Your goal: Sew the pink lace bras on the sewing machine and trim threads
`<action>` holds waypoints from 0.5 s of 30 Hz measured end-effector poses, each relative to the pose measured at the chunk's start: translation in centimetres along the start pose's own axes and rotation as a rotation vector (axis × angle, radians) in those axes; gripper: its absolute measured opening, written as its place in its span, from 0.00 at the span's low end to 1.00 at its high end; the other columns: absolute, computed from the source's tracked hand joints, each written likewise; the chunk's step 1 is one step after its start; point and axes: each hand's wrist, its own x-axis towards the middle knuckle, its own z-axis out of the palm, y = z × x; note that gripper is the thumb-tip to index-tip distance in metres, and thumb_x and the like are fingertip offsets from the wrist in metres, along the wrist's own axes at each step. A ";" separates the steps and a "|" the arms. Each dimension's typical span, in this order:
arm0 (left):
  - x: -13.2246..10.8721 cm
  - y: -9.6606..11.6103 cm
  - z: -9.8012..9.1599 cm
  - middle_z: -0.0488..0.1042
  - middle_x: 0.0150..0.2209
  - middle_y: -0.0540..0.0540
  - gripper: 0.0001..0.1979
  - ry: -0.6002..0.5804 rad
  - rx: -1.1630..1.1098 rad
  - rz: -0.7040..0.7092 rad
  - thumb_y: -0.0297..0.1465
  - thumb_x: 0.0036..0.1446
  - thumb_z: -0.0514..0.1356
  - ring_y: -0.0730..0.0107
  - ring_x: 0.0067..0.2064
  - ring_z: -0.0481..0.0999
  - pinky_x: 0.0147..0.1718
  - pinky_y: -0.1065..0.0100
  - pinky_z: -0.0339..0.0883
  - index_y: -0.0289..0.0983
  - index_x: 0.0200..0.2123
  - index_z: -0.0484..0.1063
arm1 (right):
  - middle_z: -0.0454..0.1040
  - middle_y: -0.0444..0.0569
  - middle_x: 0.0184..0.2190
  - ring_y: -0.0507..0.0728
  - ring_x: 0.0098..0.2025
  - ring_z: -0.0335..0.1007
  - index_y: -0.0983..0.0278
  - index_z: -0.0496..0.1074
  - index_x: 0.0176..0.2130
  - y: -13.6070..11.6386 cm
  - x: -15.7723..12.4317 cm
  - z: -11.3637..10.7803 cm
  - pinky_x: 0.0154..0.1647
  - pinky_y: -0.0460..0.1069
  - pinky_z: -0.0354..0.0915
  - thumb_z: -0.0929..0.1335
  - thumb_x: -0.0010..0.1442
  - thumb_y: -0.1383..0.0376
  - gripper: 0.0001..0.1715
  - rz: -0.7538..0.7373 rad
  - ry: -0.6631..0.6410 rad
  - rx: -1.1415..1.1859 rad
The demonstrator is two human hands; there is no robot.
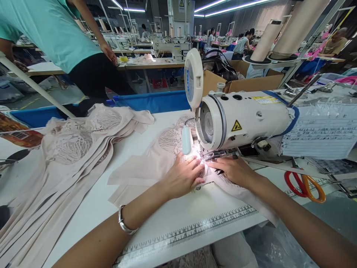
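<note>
My left hand [185, 175] lies on a pale beige lace garment [156, 160], fingers stretched and slightly apart, just left of the lit needle area. On the other side, my right hand [234, 170] reaches in with its fingers extended flat on the same garment. A small dark pointed thing [219, 171] shows beneath the right fingers; I cannot make out what it is. Above both hands stands a white sewing machine [248, 115], its round end cover [193, 79] swung up. A light green finger guard [186, 140] hangs by the needle, which glare hides.
A pile of matching garments [75, 145] lies at left. Scissors [305, 185] with red and orange handles are at right. A ruler strip [189, 232] runs along the front edge. Thread cones [266, 41] stand behind the machine. A person in a turquoise shirt [50, 33] stands at far left.
</note>
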 end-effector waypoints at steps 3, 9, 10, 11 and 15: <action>0.1 -0.1 0.0 0.74 0.54 0.36 0.19 0.003 0.023 -0.024 0.41 0.72 0.46 0.48 0.59 0.68 0.58 0.41 0.50 0.36 0.51 0.69 | 0.77 0.42 0.33 0.53 0.32 0.68 0.49 0.74 0.54 -0.3 0.4 -0.3 0.22 0.46 0.50 0.61 0.57 0.77 0.34 0.034 -0.023 0.022; -0.1 0.8 0.7 0.73 0.54 0.38 0.14 0.036 -0.017 -0.081 0.36 0.70 0.49 0.49 0.58 0.67 0.57 0.41 0.51 0.37 0.51 0.69 | 0.77 0.43 0.35 0.55 0.34 0.72 0.46 0.72 0.57 0.0 0.5 0.0 0.24 0.47 0.52 0.61 0.58 0.77 0.36 0.056 -0.062 -0.024; 0.1 0.7 0.7 0.73 0.54 0.39 0.12 0.055 -0.087 -0.132 0.34 0.69 0.51 0.49 0.58 0.67 0.56 0.41 0.53 0.38 0.49 0.70 | 0.77 0.44 0.35 0.55 0.33 0.71 0.46 0.71 0.59 0.3 0.3 0.2 0.25 0.47 0.53 0.62 0.58 0.75 0.35 0.066 -0.060 -0.051; 0.4 0.3 0.6 0.73 0.53 0.40 0.10 0.095 -0.174 -0.225 0.34 0.67 0.53 0.50 0.56 0.68 0.56 0.42 0.55 0.39 0.46 0.71 | 0.77 0.45 0.35 0.56 0.32 0.71 0.47 0.70 0.59 0.7 0.0 0.4 0.26 0.48 0.55 0.63 0.60 0.72 0.32 0.097 -0.034 -0.084; 2.7 -4.1 -0.7 0.69 0.51 0.37 0.06 0.386 -0.409 -0.783 0.31 0.62 0.57 0.49 0.55 0.67 0.54 0.44 0.60 0.39 0.42 0.70 | 0.76 0.54 0.39 0.61 0.36 0.73 0.60 0.75 0.51 1.7 -2.1 0.8 0.31 0.51 0.64 0.62 0.65 0.63 0.18 0.263 0.251 -0.141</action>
